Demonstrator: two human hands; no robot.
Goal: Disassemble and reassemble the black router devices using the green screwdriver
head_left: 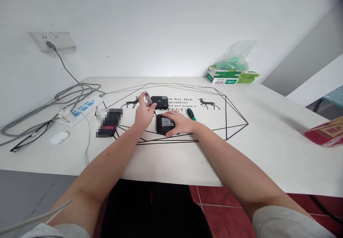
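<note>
My left hand (pixel 145 113) is closed round the clear handle of a screwdriver (pixel 148 98), its thin shaft slanting down to the near corner of a small black box-shaped device (pixel 162 124). That device lies on the printed mat with a white label on its upper face. My right hand (pixel 180 122) grips it from the right, fingers over the far edge and thumb at the near side. Just behind lies a second black device (pixel 160 102), flat on the mat. A green-and-black screwdriver (pixel 191 114) rests right of my right hand.
On the left are a power strip (pixel 83 110) with coiled grey cable, eyeglasses (pixel 32 136), a white earphone case (pixel 59 137) and a blurred-out phone (pixel 109 123). Green-and-white boxes (pixel 223 74) under a plastic bag (pixel 235 57) stand at the back. A red package (pixel 325 132) sits at the right edge.
</note>
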